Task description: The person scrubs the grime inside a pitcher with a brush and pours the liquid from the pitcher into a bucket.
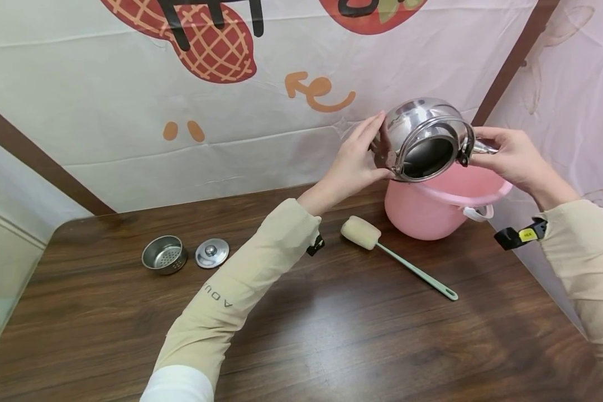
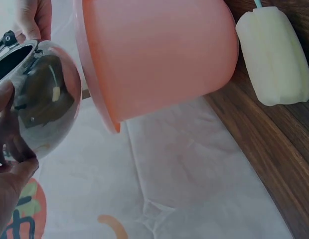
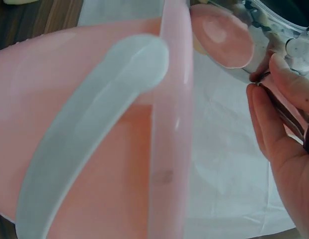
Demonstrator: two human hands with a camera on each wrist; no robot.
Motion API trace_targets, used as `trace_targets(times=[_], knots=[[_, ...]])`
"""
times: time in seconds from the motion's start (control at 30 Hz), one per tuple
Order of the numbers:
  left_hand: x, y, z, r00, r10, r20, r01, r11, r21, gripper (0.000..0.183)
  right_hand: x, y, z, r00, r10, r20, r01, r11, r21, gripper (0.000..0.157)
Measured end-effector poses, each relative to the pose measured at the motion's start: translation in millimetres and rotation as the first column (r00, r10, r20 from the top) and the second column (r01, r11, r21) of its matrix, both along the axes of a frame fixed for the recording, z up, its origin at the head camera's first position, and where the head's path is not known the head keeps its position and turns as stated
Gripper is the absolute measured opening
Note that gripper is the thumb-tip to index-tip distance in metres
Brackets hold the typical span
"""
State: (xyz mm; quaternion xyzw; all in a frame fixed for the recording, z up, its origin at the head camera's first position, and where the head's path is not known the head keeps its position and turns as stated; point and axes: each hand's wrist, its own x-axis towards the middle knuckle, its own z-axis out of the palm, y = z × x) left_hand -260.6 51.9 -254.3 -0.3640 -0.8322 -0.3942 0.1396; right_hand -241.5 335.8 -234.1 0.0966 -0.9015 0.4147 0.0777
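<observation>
Over the pink bucket (image 1: 417,215), a shiny stainless steel teapot (image 1: 419,111) is held up and tilted, its lidless opening facing the head camera. My left hand (image 1: 352,159) grips the teapot's body on the left side, fingers behind and thumb near the rim. On the other side, my right hand (image 1: 517,159) pinches the spout between thumb and fingers, which the right wrist view shows close up. The teapot's hoop handle lies folded against the opening. In the left wrist view, the teapot (image 2: 55,104) is beside the bucket's rim. What is inside it cannot be made out.
A sponge bottle brush (image 1: 362,232) with a pale green handle lies before the bucket. Further left on the dark wooden table (image 1: 311,335) are a perforated metal strainer cup (image 1: 164,257) and a knobbed metal lid (image 1: 213,254). A printed white cloth (image 1: 105,95) hangs behind.
</observation>
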Motion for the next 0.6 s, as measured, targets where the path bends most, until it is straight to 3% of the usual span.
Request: trace_targets(times=[0.2, 0.43, 0.6], knots=[[3.6, -10.2, -1.0, 0.998, -0.031, 0.053, 0.029, 0.998, 0.049, 0.09, 1.9, -7.8, 2.9, 0.999, 0.051, -0.019, -0.049, 0.996, 0.073, 0.028], [8.7, -22.4, 0.1, 0.983, -0.078, 0.166, 0.057, 0.99, 0.126, 0.092, 3.2, -17.0, 2.8, 0.993, 0.121, -0.01, -0.12, 0.991, 0.062, 0.035], [12.1, -31.1, -1.3, 0.973, -0.101, 0.209, 0.063, 0.981, 0.184, 0.091, 5.6, -23.1, 4.9, 0.996, 0.089, 0.009, -0.089, 0.989, 0.121, 0.03]])
